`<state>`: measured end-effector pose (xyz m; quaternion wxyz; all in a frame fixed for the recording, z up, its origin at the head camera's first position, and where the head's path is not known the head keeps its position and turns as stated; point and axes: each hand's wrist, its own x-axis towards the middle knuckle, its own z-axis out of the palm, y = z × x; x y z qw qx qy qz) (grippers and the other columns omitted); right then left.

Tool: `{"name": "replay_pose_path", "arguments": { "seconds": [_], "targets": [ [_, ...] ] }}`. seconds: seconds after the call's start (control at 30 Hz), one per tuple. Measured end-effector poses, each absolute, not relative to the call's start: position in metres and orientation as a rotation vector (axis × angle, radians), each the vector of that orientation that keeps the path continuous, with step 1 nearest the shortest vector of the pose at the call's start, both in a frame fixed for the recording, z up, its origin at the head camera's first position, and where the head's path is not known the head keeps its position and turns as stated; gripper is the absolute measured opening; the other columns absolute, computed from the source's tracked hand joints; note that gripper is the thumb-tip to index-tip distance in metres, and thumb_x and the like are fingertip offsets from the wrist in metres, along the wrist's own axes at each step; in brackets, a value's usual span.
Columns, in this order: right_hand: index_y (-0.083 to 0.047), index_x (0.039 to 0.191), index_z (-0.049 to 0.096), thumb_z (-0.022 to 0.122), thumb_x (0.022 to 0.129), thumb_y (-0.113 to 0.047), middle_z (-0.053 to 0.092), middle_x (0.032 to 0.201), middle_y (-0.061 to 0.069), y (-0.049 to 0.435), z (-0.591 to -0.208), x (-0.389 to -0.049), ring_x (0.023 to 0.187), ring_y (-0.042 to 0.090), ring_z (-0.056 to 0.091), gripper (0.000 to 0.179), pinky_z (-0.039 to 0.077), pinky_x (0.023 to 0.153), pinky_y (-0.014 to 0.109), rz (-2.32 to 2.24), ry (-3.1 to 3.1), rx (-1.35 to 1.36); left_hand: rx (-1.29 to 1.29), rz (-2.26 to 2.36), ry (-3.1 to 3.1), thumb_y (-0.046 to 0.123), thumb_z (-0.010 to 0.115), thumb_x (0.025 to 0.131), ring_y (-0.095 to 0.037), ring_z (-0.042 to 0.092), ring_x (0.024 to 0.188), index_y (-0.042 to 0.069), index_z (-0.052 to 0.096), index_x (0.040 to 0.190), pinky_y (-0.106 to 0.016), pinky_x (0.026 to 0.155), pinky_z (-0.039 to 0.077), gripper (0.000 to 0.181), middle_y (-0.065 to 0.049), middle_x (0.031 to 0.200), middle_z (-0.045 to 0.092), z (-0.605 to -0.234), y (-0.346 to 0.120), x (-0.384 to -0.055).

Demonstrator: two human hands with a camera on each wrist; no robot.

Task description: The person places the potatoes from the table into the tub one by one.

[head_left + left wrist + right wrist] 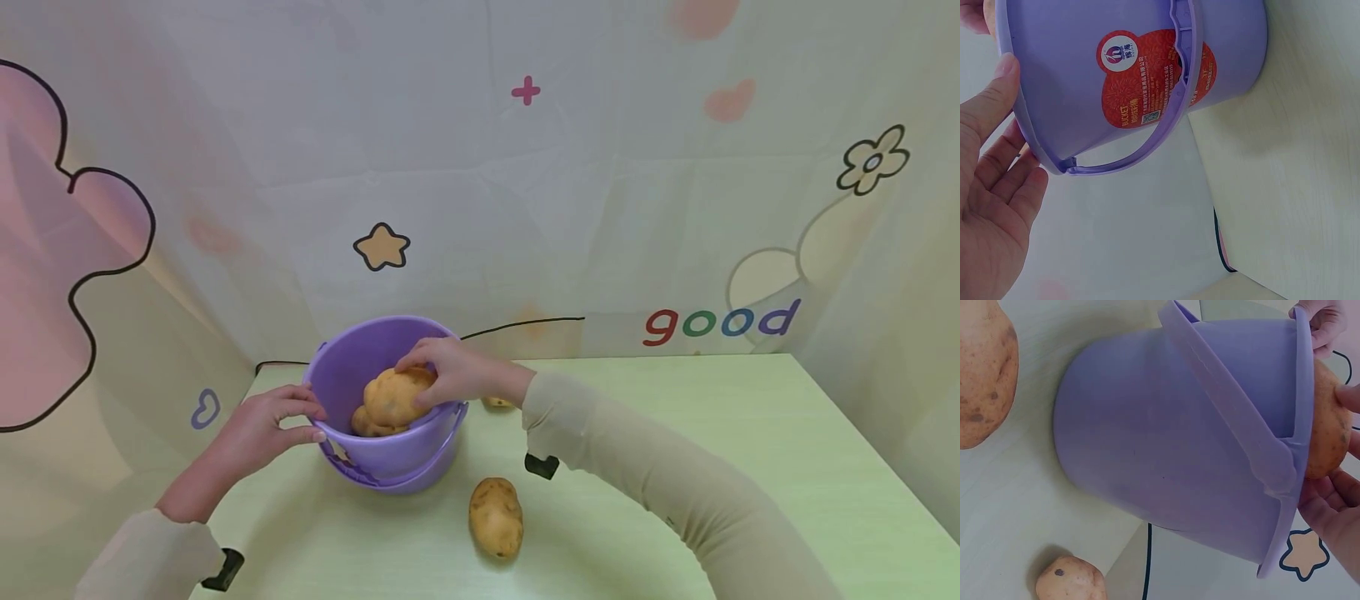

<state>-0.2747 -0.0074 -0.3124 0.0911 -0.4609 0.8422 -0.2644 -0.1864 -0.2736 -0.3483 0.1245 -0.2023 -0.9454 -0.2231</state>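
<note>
One potato (393, 402), left of frame centre, calls for gentle lowering: right hand's (456, 371) fingers grasp it, left hand's (261, 423) fingers pinch the bucket (405, 460).

Looks like a small recording booth to me, basically a tabletop set with fabric hung around 3 sides. The backdrop (465, 183) is pale printed cloth, wrinkles and fold lines showing, and it hangs right behind the light green table (637, 542). Print is pretty cutesy: 1 orange star (382, 247), an outlined flower (872, 162), a big pink cloud shape (37, 225) off to the left, plus the word "good" (722, 323) in multicolored letters. The 2 sleeves (660, 471) have little black clips (542, 465) near the cuffs too. Can't tell what room is past the fabric, so home or office, no clue.
</note>
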Motion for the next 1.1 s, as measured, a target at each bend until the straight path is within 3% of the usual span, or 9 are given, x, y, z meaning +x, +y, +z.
{"name": "replay_pose_path", "arguments": {
  "seconds": [0.57, 0.97, 1.1],
  "targets": [
    [-0.010, 0.114, 0.059, 0.066, 0.074, -0.018, 0.057, 0.111, 0.003, -0.016, -0.324, -0.273, 0.100, 0.012, 0.049, 0.041, 0.039, 0.086, 0.021, -0.718, 2.488, -1.399, -0.599, -0.643, -2.759, 0.016, 0.073, 0.069, -0.033, 0.055, 0.105, 0.011, 0.069, 0.085, -0.037, 0.072, 0.049, 0.016, -0.004, 0.096, 0.062, -0.352, -0.276, -0.189],
    [-0.006, 0.108, 0.062, 0.066, 0.074, -0.010, 0.059, 0.104, 0.006, -0.015, -0.327, -0.272, 0.097, 0.015, 0.053, 0.034, 0.043, 0.087, 0.029, -0.728, 2.459, -1.446, -0.596, -0.655, -2.766, 0.017, 0.073, 0.070, -0.034, 0.053, 0.108, 0.012, 0.070, 0.085, -0.038, 0.073, 0.049, 0.017, -0.005, 0.098, 0.062, -0.351, -0.275, -0.188],
    [-0.007, 0.108, 0.061, 0.066, 0.075, -0.011, 0.059, 0.107, 0.007, -0.013, -0.326, -0.270, 0.098, 0.015, 0.053, 0.034, 0.042, 0.087, 0.025, -0.722, 2.451, -1.436, -0.595, -0.660, -2.764, 0.018, 0.073, 0.070, -0.035, 0.053, 0.109, 0.012, 0.069, 0.085, -0.039, 0.073, 0.049, 0.017, -0.005, 0.098, 0.062, -0.349, -0.275, -0.187]
  ]
}}
